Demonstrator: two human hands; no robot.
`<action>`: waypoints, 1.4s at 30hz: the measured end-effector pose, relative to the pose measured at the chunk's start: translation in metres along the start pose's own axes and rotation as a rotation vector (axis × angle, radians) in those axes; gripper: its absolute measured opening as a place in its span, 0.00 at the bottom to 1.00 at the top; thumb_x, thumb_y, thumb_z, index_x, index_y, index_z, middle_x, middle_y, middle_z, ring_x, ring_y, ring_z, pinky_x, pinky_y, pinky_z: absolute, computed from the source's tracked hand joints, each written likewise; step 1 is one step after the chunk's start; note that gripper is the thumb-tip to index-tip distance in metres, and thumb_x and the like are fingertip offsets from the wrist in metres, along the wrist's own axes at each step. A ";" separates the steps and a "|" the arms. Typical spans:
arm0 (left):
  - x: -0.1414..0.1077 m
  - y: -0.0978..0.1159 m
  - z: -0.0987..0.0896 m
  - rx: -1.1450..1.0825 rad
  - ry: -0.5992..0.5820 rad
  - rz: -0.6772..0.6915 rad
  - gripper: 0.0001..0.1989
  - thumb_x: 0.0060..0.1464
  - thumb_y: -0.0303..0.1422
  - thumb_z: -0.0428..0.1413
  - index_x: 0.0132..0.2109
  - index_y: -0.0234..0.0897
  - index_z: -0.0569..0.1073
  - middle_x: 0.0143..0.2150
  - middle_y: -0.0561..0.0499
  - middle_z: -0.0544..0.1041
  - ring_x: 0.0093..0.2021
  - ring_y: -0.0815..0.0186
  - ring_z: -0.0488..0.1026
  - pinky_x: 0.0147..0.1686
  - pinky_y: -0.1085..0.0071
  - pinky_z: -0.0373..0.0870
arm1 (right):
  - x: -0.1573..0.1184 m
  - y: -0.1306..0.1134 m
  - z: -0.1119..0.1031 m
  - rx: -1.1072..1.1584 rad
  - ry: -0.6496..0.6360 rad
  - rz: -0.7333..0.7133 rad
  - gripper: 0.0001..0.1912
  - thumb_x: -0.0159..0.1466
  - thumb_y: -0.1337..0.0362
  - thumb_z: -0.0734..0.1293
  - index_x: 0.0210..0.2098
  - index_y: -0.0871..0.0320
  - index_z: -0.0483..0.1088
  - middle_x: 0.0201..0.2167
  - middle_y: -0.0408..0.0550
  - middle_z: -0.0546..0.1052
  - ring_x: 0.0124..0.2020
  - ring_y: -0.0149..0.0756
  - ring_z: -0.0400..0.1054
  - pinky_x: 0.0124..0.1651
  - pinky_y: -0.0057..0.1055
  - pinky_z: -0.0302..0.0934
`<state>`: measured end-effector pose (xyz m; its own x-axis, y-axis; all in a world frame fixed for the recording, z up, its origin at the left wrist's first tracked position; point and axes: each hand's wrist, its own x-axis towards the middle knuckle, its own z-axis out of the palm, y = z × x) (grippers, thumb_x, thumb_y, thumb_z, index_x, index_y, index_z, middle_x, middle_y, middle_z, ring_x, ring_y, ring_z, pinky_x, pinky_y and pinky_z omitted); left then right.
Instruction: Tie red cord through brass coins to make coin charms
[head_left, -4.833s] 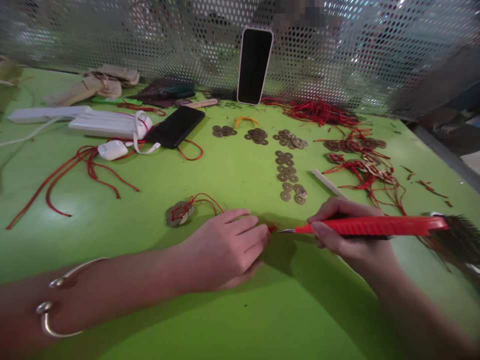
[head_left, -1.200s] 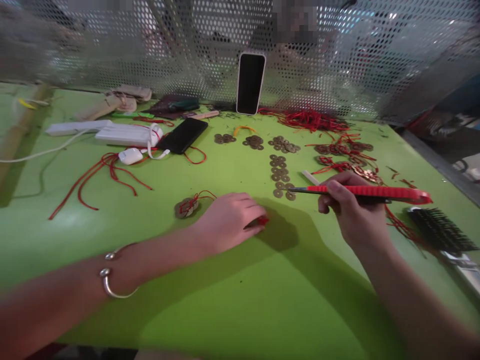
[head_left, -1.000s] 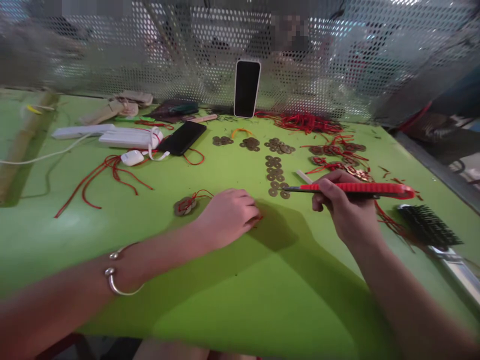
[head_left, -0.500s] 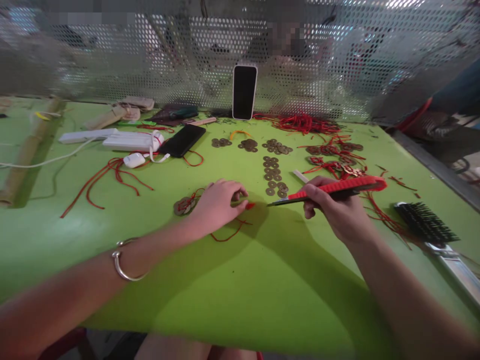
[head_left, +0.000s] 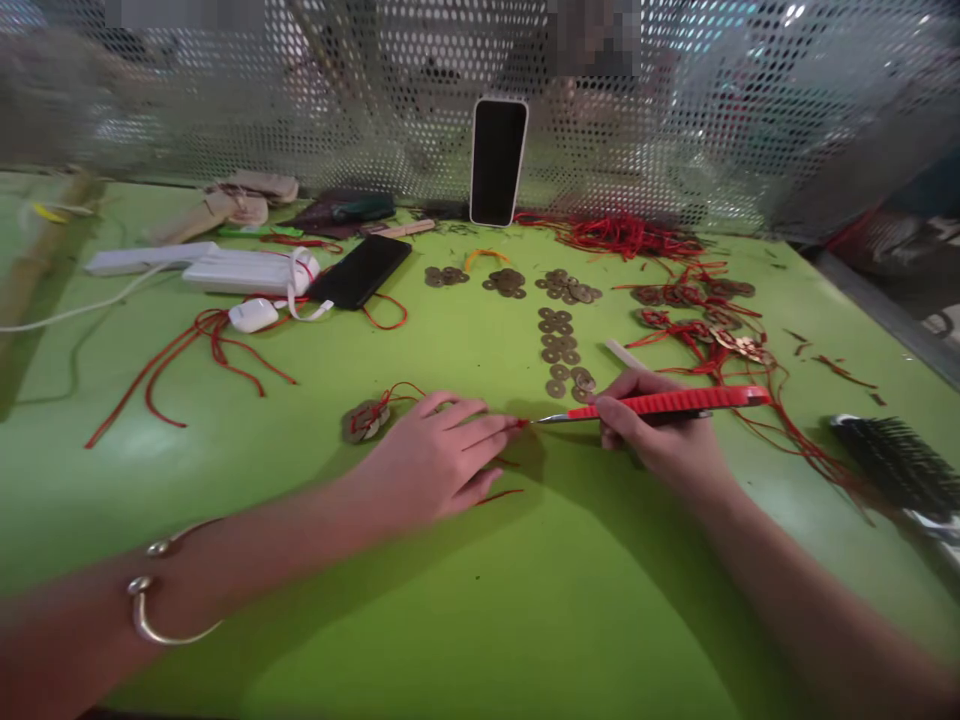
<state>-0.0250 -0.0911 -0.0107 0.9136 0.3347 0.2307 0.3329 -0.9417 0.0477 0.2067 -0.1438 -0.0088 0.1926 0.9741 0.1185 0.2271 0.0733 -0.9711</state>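
My left hand (head_left: 442, 455) lies low over the green table, its fingers stretched out to the right. Its fingertips touch a small red piece of cord (head_left: 522, 423); whether they pinch it is hidden. Beside that hand sits a bundle of round coins (head_left: 366, 421) tied with red cord, and cord ends show under the fingers. My right hand (head_left: 652, 420) is closed around a red-handled utility knife (head_left: 697, 399), held nearly level. The knife's narrow metal tip points left and meets the red cord at my left fingertips.
Coin groups (head_left: 559, 335) lie beyond my hands. Red-tied coins (head_left: 712, 330) and a red cord heap (head_left: 626, 236) are at the right. A phone (head_left: 499, 163) stands against the perforated metal screen. A brush (head_left: 900, 470), black phone (head_left: 361, 272) and white power strip (head_left: 240, 272) lie around.
My left hand has flattened, its fingers stretching right over the cord. The knife has turned more level, and its tip now meets the red cord. The view has shifted slightly.
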 end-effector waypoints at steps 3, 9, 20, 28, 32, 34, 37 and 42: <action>0.000 -0.003 0.000 -0.004 0.002 0.023 0.17 0.61 0.34 0.46 0.52 0.33 0.70 0.53 0.48 0.73 0.52 0.59 0.68 0.52 0.58 0.60 | 0.000 0.000 0.002 -0.001 -0.011 0.036 0.13 0.53 0.57 0.71 0.23 0.58 0.67 0.14 0.40 0.69 0.13 0.26 0.59 0.14 0.23 0.53; 0.001 -0.003 0.000 -0.030 -0.016 0.021 0.17 0.61 0.34 0.46 0.53 0.32 0.69 0.54 0.48 0.72 0.53 0.58 0.66 0.53 0.58 0.58 | 0.002 0.001 0.002 0.008 -0.021 0.065 0.11 0.51 0.60 0.73 0.23 0.58 0.68 0.14 0.40 0.70 0.14 0.26 0.59 0.14 0.22 0.52; -0.001 -0.003 0.001 -0.072 -0.022 -0.013 0.18 0.61 0.35 0.45 0.54 0.33 0.68 0.55 0.50 0.71 0.54 0.59 0.66 0.56 0.58 0.57 | 0.001 0.006 -0.002 -0.043 0.027 0.010 0.08 0.54 0.62 0.71 0.24 0.57 0.68 0.15 0.40 0.69 0.14 0.27 0.59 0.15 0.23 0.52; 0.000 -0.001 0.001 -0.015 -0.014 -0.001 0.18 0.62 0.36 0.45 0.55 0.34 0.67 0.57 0.52 0.70 0.56 0.60 0.64 0.56 0.59 0.57 | -0.001 0.007 -0.002 -0.109 -0.013 -0.075 0.08 0.53 0.61 0.71 0.24 0.57 0.68 0.17 0.41 0.69 0.15 0.27 0.59 0.15 0.23 0.53; 0.000 -0.001 0.001 -0.009 -0.012 0.001 0.18 0.62 0.36 0.44 0.54 0.34 0.69 0.56 0.52 0.71 0.56 0.60 0.65 0.56 0.59 0.56 | -0.001 0.004 0.000 -0.129 0.020 -0.071 0.08 0.54 0.61 0.71 0.24 0.56 0.68 0.16 0.40 0.68 0.14 0.27 0.59 0.14 0.24 0.51; 0.000 -0.001 0.000 -0.010 -0.019 -0.002 0.18 0.62 0.36 0.44 0.54 0.34 0.68 0.56 0.52 0.71 0.55 0.60 0.65 0.56 0.60 0.56 | 0.000 0.004 -0.001 -0.114 0.042 -0.084 0.08 0.54 0.61 0.70 0.24 0.56 0.68 0.16 0.41 0.69 0.15 0.28 0.60 0.15 0.24 0.52; -0.001 -0.001 0.001 -0.011 -0.023 0.003 0.19 0.61 0.36 0.44 0.55 0.33 0.68 0.56 0.51 0.70 0.56 0.60 0.64 0.56 0.59 0.57 | 0.000 0.005 -0.001 -0.118 0.014 -0.082 0.07 0.54 0.61 0.70 0.24 0.56 0.68 0.17 0.41 0.69 0.15 0.28 0.60 0.15 0.25 0.52; 0.000 -0.002 0.002 -0.011 -0.015 -0.002 0.18 0.61 0.36 0.45 0.54 0.33 0.69 0.55 0.51 0.71 0.55 0.60 0.65 0.56 0.59 0.57 | 0.000 0.005 0.000 -0.131 0.060 -0.070 0.09 0.53 0.62 0.70 0.22 0.57 0.67 0.17 0.40 0.68 0.15 0.26 0.57 0.15 0.23 0.50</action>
<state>-0.0255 -0.0897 -0.0125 0.9165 0.3368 0.2159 0.3322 -0.9414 0.0584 0.2083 -0.1434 -0.0139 0.2278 0.9527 0.2013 0.3639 0.1084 -0.9251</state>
